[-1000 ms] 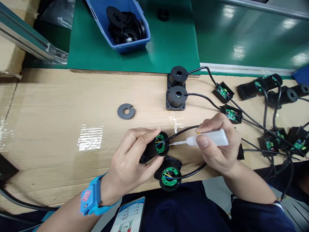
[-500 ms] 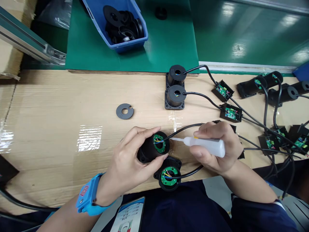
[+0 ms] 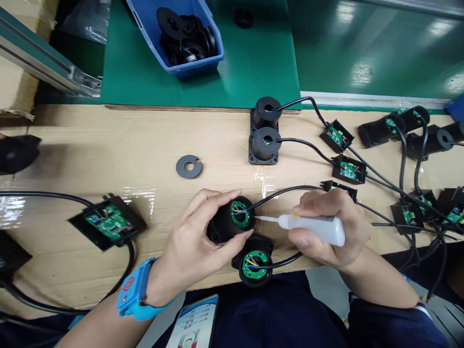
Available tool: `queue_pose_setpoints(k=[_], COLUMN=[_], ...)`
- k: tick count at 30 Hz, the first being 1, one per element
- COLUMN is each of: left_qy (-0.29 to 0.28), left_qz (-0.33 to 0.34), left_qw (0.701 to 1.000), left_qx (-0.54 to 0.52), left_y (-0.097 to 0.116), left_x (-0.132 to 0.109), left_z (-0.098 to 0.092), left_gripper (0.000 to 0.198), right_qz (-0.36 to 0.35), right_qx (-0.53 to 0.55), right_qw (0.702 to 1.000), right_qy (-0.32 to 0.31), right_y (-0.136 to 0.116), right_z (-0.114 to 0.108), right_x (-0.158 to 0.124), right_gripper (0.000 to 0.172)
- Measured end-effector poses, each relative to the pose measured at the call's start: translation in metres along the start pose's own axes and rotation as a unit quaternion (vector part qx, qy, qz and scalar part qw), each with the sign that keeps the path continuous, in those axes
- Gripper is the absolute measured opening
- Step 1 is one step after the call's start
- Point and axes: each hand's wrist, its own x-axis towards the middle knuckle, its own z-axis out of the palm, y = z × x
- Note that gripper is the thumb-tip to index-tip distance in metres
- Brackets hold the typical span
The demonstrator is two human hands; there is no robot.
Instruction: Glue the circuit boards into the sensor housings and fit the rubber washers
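My left hand [image 3: 203, 237] is wrapped round a black cylindrical housing [image 3: 222, 223], tilted so that its open end faces right. Inside that end sit a green ring-shaped circuit board [image 3: 239, 214] and thin coloured wires, and a black cable runs out to the right. Between the fingers of my right hand [image 3: 331, 227] is a white squeeze bottle [image 3: 315, 228]. Its thin nozzle points left, with the tip at the housing's rim; whether it touches, I cannot tell. A second housing with a green board [image 3: 254, 267] stands just below, near the table edge.
A notched black ring [image 3: 189, 166] lies on the cardboard-covered table. Two capped housings [image 3: 266, 145] stand behind, cabled to small boxes with circuit boards [image 3: 348, 169]. More housings and boxes crowd the right. A blue bin [image 3: 177, 72] of black parts stands at the back. Another open box [image 3: 108, 222] lies left.
An open circuit-board box with its cable and a dark part have come into view at the left. The bottle's nozzle has shifted slightly down along the rim. My left hand keeps its hold.
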Motion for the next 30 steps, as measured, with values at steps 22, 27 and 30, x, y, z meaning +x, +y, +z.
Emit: queue_pose_setpoints(k=[22, 27, 30], left_qy=[-0.054, -0.057, -0.060], left_qz=[-0.104, -0.111, -0.112], left_qw=[0.982, 0.977, 0.975], left_qx=[-0.150, -0.171, -0.180], left_y=[-0.006, -0.007, -0.008], left_x=[-0.001, -0.002, -0.002], left_z=[0.014, 0.015, 0.015], left_gripper=[0.057, 0.060, 0.061], right_qz=[0.174, 0.160, 0.164], right_qx=[0.118, 0.139, 0.138], right_qw=[0.975, 0.975, 0.975], right_qy=[0.078, 0.061, 0.052], right_y=[0.010, 0.009, 0.009], right_z=[0.018, 0.019, 0.018], right_x=[0.005, 0.006, 0.006], right_gripper=[0.025, 0.024, 0.025])
